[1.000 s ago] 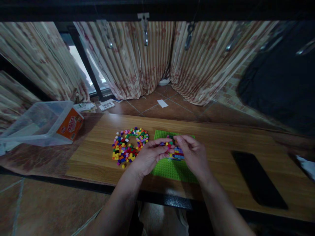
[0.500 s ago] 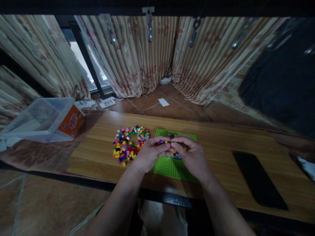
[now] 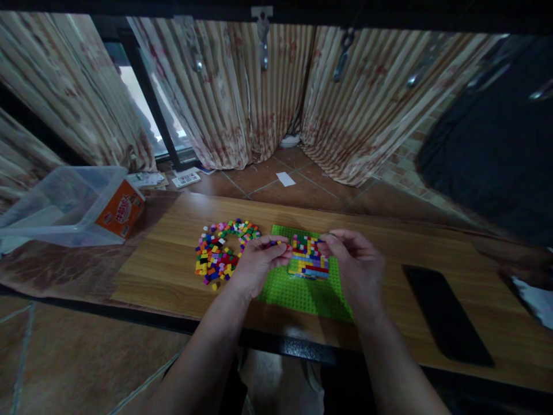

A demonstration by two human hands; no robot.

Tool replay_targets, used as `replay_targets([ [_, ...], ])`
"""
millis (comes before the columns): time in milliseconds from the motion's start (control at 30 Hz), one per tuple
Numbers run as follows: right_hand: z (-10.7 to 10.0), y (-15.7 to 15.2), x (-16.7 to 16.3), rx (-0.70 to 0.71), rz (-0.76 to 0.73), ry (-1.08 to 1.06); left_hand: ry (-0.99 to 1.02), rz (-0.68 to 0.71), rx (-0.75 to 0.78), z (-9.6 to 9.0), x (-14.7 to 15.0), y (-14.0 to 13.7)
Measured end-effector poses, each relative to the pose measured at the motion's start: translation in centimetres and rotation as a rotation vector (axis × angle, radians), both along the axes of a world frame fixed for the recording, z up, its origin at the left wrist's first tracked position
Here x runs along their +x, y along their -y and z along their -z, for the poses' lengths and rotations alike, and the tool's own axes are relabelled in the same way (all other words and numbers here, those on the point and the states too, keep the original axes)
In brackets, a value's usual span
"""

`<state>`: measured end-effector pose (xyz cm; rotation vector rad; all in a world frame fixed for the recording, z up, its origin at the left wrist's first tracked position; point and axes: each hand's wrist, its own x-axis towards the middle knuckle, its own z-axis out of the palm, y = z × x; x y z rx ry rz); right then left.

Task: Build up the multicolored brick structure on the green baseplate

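Note:
A green studded baseplate [image 3: 302, 297] lies in front of me, bearing a multicoloured block of toy bricks [image 3: 309, 262] with red, yellow, blue, white and green pieces. At the block's left side my left hand [image 3: 258, 265] is closed, with small toy bricks, a red one among them, between thumb and fingers. On the other side my right hand [image 3: 358, 262] is pinched near the block's upper right corner; what its fingertips hold is too small to name. A ring-shaped pile of loose toy bricks [image 3: 218, 262] lies left of the baseplate, partly behind my left hand.
The wooden tabletop [image 3: 155, 276] carries a black flat slab [image 3: 447, 314] at the right. A clear plastic bin [image 3: 64, 202] with an orange label stands at the far left. Striped curtains [image 3: 242, 104] hang beyond the table, and a white paper [image 3: 286, 179] lies on the tiled floor.
My hands were together over the brick block and have moved apart, the right one going rightward. The block between them now shows. The view has shifted slightly.

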<state>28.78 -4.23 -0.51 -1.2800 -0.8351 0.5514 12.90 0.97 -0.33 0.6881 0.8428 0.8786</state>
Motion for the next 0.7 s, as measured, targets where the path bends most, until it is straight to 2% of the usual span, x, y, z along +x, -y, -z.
replay_targets([
  [167, 0.7, -0.2, 1.0, -0.038, -0.041, -0.078, -0.051, 0.015, -0.005, -0.1, 0.0, 0.0],
  [367, 1.4, -0.1, 1.2, -0.141, -0.115, -0.001, -0.076, 0.017, -0.004, -0.2, 0.2, 0.1],
  [433, 1.3, 0.0, 1.3, -0.153, -0.126, 0.070, -0.085, 0.016, 0.000, -0.1, 0.2, 0.0],
  [533, 1.2, 0.2, 1.1, -0.111, -0.144, 0.286, -0.093, 0.032, 0.017, 0.1, 0.3, 0.0],
  [700, 1.2, 0.3, 0.4, -0.073, -0.185, 0.566, -0.137, 0.106, 0.046, 0.2, 0.3, 0.1],
])
